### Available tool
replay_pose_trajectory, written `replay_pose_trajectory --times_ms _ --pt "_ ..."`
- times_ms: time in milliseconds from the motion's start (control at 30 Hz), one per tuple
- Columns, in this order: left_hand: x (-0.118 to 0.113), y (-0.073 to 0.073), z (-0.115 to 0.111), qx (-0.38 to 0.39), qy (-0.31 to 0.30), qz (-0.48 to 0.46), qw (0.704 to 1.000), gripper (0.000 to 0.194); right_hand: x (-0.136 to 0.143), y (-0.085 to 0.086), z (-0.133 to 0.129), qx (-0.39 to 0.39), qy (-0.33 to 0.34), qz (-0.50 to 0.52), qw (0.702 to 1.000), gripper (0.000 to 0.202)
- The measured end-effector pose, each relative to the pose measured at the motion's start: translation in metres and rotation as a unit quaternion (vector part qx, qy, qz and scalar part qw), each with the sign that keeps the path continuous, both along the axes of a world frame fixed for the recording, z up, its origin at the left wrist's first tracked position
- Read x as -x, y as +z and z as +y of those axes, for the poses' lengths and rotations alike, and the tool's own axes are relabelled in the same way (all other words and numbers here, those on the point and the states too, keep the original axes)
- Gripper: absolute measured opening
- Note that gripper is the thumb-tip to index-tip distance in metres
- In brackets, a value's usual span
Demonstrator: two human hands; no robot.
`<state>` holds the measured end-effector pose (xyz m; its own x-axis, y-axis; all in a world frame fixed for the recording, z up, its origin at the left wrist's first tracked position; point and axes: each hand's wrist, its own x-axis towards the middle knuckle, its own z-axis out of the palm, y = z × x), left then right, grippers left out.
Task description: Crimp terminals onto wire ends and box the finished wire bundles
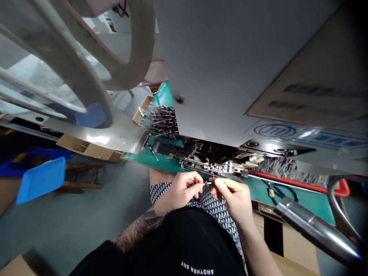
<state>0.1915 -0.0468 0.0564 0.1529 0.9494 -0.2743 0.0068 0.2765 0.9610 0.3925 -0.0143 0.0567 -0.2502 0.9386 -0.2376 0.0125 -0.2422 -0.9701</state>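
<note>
The person sat close against the surface point(313, 205), and the two hands met just in front of the machine's metal mechanism point(212, 165), apart from it as far as this view showed. Between the fingertips was a small slender piece point(206, 184), with pale and dark parts; whether it was one piece or two brought together was too small to tell. It was held up over the lap, low under the overhanging grey housing point(212, 69), probably because that left room to work with both hands while the mechanism was near at hand.

The left hand point(184, 189) was drawn in narrow, thumb and forefinger pinching the near end of the piece, the other fingers curled beneath. The right hand point(234, 195) met it from the other side in a similar tight pinch, thumb against forefinger, its remaining fingers folded under. So fine a thing seemed to call for fingertips rather than a full grip, and a hand on each end probably kept it from turning.

Beyond the mechanism, to the left, a dense heap of thin strands point(161, 120) lay with many ends sticking out towards the left. On the right, a red bar point(299, 183) ran along the front of a mass of multicoloured strands point(290, 170), perhaps serving as an edge to keep them in. A dark looped handle point(293, 193) lay nearer the person, well apart from the hands.
</note>
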Motion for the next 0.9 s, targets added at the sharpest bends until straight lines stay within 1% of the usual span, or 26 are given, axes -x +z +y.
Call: replay_pose_trajectory --times_ms 100,200,267,333,467,600,667,700,767,833,900 --pt "-0.006 -0.002 -0.001 -0.02 0.033 0.007 0.999 0.009 0.004 -0.004 -0.004 -0.057 -0.06 -0.034 0.996 0.025" --pt "-0.014 -0.006 -0.002 -0.087 0.066 0.058 0.992 0.007 0.009 -0.012 -0.007 -0.095 -0.105 -0.036 0.989 0.024" --pt "-0.02 -0.009 -0.003 -0.14 0.091 0.107 0.98 0.007 0.012 -0.016 -0.006 -0.077 -0.122 -0.005 0.99 0.026" --pt "-0.025 -0.013 -0.004 -0.175 0.111 0.143 0.968 0.006 0.017 -0.017 -0.005 -0.035 -0.13 0.043 0.99 0.027" --pt "-0.031 -0.017 -0.005 -0.216 0.128 0.178 0.952 0.005 0.027 -0.01 0.0 0.046 -0.153 0.142 0.977 0.028" --pt "-0.032 -0.019 -0.005 -0.241 0.137 0.198 0.94 0.006 0.032 -0.005 0.002 0.08 -0.167 0.178 0.966 0.026" --pt "-0.032 -0.019 -0.005 -0.232 0.141 0.185 0.945 0.006 0.03 -0.006 0.001 0.067 -0.169 0.161 0.97 0.026" --pt "-0.032 -0.018 -0.005 -0.214 0.14 0.162 0.953 0.006 0.028 -0.007 0.0 0.047 -0.167 0.136 0.975 0.026" --pt "-0.029 -0.016 -0.004 -0.15 0.121 0.079 0.978 0.01 0.02 -0.008 -0.001 -0.015 -0.15 0.061 0.987 0.024" --pt "-0.024 -0.012 -0.002 -0.068 0.087 -0.018 0.994 0.014 0.012 -0.004 -0.002 -0.063 -0.125 -0.004 0.99 0.02" --pt "-0.017 -0.009 0.0 -0.01 0.055 -0.081 0.995 0.015 0.004 0.002 -0.001 -0.061 -0.096 -0.023 0.993 0.018"
